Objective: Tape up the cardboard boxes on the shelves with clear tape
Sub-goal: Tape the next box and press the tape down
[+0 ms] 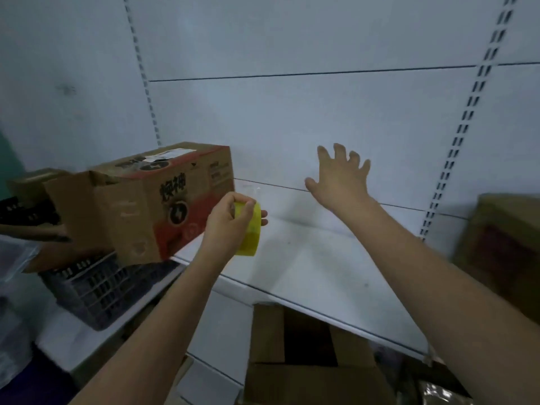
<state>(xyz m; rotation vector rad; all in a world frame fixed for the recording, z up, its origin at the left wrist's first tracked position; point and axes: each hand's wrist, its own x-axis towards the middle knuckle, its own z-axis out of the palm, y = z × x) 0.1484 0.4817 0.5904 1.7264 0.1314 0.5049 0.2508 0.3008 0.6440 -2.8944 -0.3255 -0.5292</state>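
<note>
A dark slatted plastic crate (96, 290) sits on a lower shelf at the near left — partly under things above it. Behind everything, the pale back panel (292, 118) carries two slotted metal uprights (467, 118) — one left, one right.

Dim bluish light, soft blur, edges warped

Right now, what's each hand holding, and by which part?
Left hand grips the tape roll by its rim, thumb and fingers curled round the ring. Right hand is spread open, holding nothing.
</note>
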